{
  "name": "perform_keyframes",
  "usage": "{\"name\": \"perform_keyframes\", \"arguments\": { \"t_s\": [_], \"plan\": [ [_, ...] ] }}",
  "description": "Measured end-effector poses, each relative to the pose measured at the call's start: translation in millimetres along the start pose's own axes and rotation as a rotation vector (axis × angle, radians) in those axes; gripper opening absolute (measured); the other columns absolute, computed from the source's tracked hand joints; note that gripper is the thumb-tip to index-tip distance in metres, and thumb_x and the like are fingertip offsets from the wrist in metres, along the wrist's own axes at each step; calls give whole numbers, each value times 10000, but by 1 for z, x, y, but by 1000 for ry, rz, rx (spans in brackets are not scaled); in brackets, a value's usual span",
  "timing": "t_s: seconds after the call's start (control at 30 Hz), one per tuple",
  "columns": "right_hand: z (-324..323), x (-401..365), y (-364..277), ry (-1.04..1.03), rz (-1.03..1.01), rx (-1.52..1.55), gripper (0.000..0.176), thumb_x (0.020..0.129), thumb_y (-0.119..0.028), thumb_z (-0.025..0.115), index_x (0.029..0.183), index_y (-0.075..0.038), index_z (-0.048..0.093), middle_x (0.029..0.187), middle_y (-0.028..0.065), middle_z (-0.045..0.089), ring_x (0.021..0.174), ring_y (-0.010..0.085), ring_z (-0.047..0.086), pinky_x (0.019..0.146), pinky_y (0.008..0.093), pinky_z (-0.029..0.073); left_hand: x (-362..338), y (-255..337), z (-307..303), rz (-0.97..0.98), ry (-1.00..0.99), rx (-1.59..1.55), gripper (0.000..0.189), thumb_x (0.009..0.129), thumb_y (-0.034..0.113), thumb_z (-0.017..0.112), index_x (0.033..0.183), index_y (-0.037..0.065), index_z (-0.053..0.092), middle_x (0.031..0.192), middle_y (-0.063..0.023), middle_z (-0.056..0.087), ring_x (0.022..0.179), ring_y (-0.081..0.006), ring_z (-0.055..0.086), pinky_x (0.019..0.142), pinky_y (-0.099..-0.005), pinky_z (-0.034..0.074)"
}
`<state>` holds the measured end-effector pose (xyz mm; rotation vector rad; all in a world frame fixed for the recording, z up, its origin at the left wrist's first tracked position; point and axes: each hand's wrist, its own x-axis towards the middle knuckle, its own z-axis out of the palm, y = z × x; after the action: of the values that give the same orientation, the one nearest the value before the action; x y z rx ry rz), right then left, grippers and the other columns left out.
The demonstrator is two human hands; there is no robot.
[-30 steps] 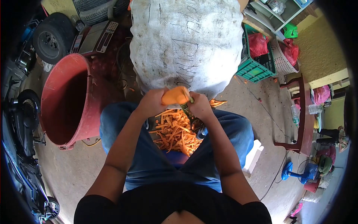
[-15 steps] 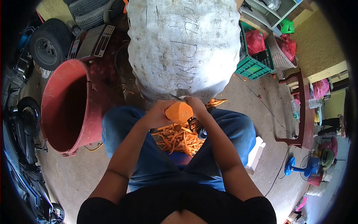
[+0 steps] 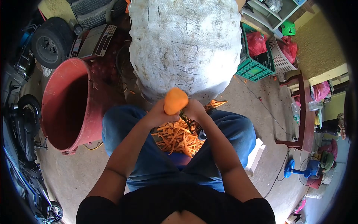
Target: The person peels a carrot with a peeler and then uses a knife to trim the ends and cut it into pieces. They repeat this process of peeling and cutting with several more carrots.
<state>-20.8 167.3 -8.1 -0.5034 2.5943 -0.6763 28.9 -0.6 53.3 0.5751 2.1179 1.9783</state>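
My left hand (image 3: 159, 115) is closed around a peeled orange carrot (image 3: 176, 101), which points up toward me with its near end blurred. Close against its right side is my right hand (image 3: 194, 110), fingers curled in a grip. The half-second-old view shows a dark knife blade poking out of that hand; now the blade is mostly hidden. Below both hands, between my knees, lies a heap of orange peel strips (image 3: 179, 139). Just above them stands a big white woven sack (image 3: 179, 48) with handwriting on it.
A large red bin (image 3: 87, 108) stands by my left knee. Up right are a green crate (image 3: 257, 69) and a white basket (image 3: 281, 56) with red bags. A white box (image 3: 255, 156) sits by my right leg. Orange scraps (image 3: 216, 103) lie near the sack.
The carrot has moved up slightly and turned, its faceted end no longer facing me squarely. My right hand has shifted down a little, and the knife blade has gone out of sight.
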Motion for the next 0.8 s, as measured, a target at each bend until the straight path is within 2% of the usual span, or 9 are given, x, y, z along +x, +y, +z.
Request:
{"name": "perform_keyframes", "arguments": {
  "t_s": [0.07, 0.1, 0.17, 0.3, 0.47, 0.5, 0.57, 0.77, 0.8],
  "plan": [
    [-2, -1, -4, -10, 25, -23, 223, 653, -172, 516, 836, -56, 570, 816, 180, 573, 814, 333, 535, 709, 404, 427, 1, 2, 2, -273, -97, -945, 235, 687, 60, 573, 876, 67, 435, 662, -10, 448, 490, -89, 424, 483, -233, 369],
    [-3, -1, -5, -22, 30, -34, 222, 654, -170, 516, 837, -57, 569, 813, 181, 573, 811, 334, 536, 709, 404, 427, 2, 3, 3, -273, -99, -944, 235, 687, 60, 573, 876, 67, 435, 662, -10, 448, 490, -89, 424, 483, -233, 369],
    [-5, -3, -7, -34, 36, -47, 222, 654, -168, 515, 839, -57, 568, 810, 183, 573, 808, 335, 536, 709, 404, 427, 4, 3, 5, -311, 37, -1263, 156, 712, 58, 511, 830, 89, 414, 614, 8, 379, 423, -65, 334, 425, -211, 309],
    [-7, -3, -9, -20, 39, -22, 227, 671, -196, 517, 840, -54, 567, 806, 185, 572, 796, 343, 535, 706, 407, 425, 5, 2, -2, -292, 55, -1244, 132, 738, 56, 483, 848, 82, 415, 613, 15, 370, 452, -50, 356, 444, -199, 320],
    [-12, -3, -6, -20, 22, 0, 251, 722, -264, 511, 829, -43, 564, 788, 192, 568, 778, 355, 528, 689, 417, 418, 7, -14, -12, -313, 346, -1652, 50, 768, 57, 459, 759, 65, 410, 628, 16, 376, 494, -55, 384, 477, -201, 348],
    [-13, -2, -5, -8, 8, 16, 259, 732, -277, 508, 824, -41, 563, 778, 196, 565, 766, 359, 526, 681, 420, 416, 7, -17, -16, -310, 349, -1653, 50, 768, 57, 459, 759, 65, 410, 628, 16, 376, 494, -55, 384, 477, -201, 348],
    [-16, -2, -2, 8, -7, 28, 269, 743, -289, 504, 819, -38, 562, 768, 200, 562, 754, 363, 524, 672, 423, 414, 7, -22, -24, -328, 528, -1631, 77, 770, 62, 464, 720, 63, 405, 621, 17, 374, 494, -60, 399, 488, -203, 362],
    [-23, -9, -9, 32, -90, 79, 245, 740, -274, 517, 802, -40, 554, 703, 201, 548, 694, 367, 523, 619, 423, 402, 7, -34, -33, -265, 624, -1596, 99, 768, 84, 492, 718, 68, 409, 616, 15, 399, 504, -71, 424, 504, -210, 375],
    [-24, -11, -12, 2, -156, 137, 233, 738, -270, 525, 806, -50, 555, 684, 197, 544, 678, 361, 522, 607, 417, 400, 8, -39, -34, -260, 623, -1596, 99, 768, 84, 492, 718, 68, 409, 616, 15, 399, 504, -71, 424, 504, -210, 375]
  ]
}}
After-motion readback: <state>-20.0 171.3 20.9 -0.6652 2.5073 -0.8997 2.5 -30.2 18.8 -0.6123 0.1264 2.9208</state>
